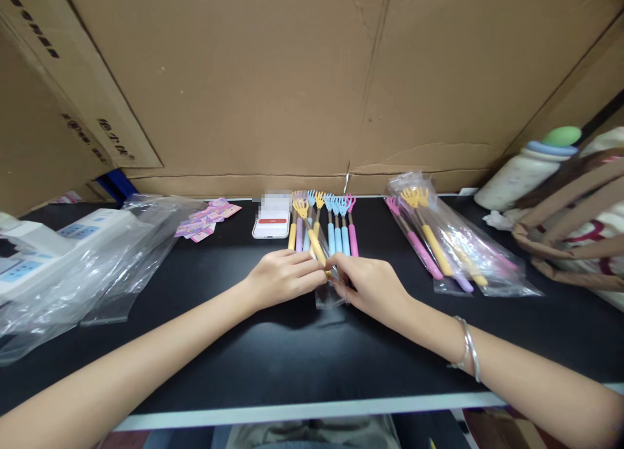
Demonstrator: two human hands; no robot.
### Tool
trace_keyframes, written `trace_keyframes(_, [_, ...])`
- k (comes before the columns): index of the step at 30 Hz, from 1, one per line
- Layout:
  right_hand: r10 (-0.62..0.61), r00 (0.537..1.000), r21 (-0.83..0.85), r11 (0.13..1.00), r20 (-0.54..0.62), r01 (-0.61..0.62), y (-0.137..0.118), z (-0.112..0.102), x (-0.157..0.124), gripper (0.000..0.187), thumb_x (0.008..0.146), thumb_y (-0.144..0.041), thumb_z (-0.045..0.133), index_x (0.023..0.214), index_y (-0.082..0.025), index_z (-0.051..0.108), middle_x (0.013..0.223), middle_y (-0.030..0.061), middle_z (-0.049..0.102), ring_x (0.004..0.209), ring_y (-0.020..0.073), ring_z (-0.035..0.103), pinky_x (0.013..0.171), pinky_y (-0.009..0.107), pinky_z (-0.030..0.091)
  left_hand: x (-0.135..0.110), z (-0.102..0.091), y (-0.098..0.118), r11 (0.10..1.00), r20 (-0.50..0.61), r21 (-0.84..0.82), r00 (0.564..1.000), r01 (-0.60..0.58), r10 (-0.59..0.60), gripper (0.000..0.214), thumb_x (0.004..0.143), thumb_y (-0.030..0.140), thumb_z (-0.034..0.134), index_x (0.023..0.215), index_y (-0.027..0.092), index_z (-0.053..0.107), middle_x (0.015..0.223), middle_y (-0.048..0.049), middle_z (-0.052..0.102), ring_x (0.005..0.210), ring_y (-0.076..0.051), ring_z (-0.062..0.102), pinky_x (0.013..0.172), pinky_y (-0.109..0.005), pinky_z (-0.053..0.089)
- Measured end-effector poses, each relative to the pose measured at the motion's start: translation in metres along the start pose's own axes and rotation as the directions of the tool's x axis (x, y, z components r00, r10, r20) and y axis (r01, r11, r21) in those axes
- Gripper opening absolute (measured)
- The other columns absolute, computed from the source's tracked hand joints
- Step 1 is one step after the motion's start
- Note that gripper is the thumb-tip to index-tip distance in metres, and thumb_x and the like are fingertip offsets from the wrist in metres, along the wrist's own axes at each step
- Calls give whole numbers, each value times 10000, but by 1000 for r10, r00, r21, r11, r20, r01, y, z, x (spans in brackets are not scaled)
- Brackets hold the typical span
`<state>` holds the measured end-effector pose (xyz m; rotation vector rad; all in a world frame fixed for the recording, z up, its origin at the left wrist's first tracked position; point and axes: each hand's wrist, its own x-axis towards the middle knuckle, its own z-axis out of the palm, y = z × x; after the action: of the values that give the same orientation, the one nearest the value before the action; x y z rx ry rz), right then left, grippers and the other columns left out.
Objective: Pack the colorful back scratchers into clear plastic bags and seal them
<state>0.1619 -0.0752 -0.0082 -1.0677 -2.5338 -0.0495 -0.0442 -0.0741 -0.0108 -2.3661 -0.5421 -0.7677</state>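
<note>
I am holding the left hand (287, 279) palm-down, its fingers together and bending toward a yellow claw-headed stick (316, 244); its thumb is hiding, so I cannot tell whether it is gripping. With the right hand (373, 283) I am pinching a clear bag (325, 301) between thumb and fingers. The stick is slanting far-left from between both hands, its claw overlapping the row of sticks (338, 240). Fingers are covering the handle's near end, and the bag's transparent edges are blurring.
</note>
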Motion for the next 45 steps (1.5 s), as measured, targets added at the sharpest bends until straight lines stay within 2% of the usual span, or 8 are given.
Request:
trace_keyframes(10, [22,999,86,996,24,-24,3,2,0,116,888,-206,430,947,-211,530,709,-4,654,589,132,605,528,201,344,2,-1,0,998,18,9,998,55,-55,130,920,275,507,864,221,611,833,53,695,737,-90,615,645,-228,401])
trace_keyframes(15, [65,997,231,970,34,-71,3,3,-1,165,868,-199,471,1027,-241,489,758,-31,654,582,113,601,556,197,377,3,-2,0,996,16,8,996,84,-84,80,899,274,540,900,227,606,912,54,698,790,-106,621,653,-239,400])
trace_keyframes(22, [35,998,343,938,58,-53,1,2,-3,208,835,-176,495,1032,-239,474,807,-23,648,650,117,611,594,204,419,1,-1,-1,997,-8,4,997,73,-73,85,899,285,544,876,229,603,868,50,698,755,-97,615,649,-238,393])
trace_keyframes(26, [35,998,275,960,56,-49,-1,-1,-3,245,818,-152,511,1046,-240,485,847,-21,655,698,127,620,627,220,433,0,-1,-2,998,-18,-5,998,59,-59,103,910,243,514,870,220,607,831,49,700,725,-96,610,633,-238,392])
trace_keyframes(31, [-4,999,125,992,41,-1,-3,-3,-1,202,804,-112,507,981,-209,527,940,30,648,850,175,619,692,266,457,1,-3,-2,999,-33,-14,998,46,-47,145,918,207,502,822,209,610,789,46,698,716,-90,610,638,-225,399])
trace_keyframes(35, [-16,1000,50,999,-13,17,-3,-5,0,210,789,-97,529,976,-192,541,898,45,628,826,189,600,665,280,464,1,-4,-2,999,-72,-33,997,35,-37,121,914,196,516,850,206,618,803,46,711,719,-88,620,644,-215,417])
trace_keyframes(38, [-65,995,26,997,-74,67,-2,-6,2,172,801,-119,554,959,-185,542,893,45,624,841,196,574,673,292,462,1,-4,-1,998,-96,-64,995,14,-20,96,907,187,531,875,210,619,845,62,720,731,-80,632,675,-208,438])
trace_keyframes(45, [-123,983,46,990,-133,130,2,-7,3,58,851,-139,532,888,-183,541,883,47,617,857,193,539,693,296,451,2,-4,-1,996,-114,-93,993,17,-27,90,903,187,534,882,208,619,846,64,718,724,-78,639,692,-199,457])
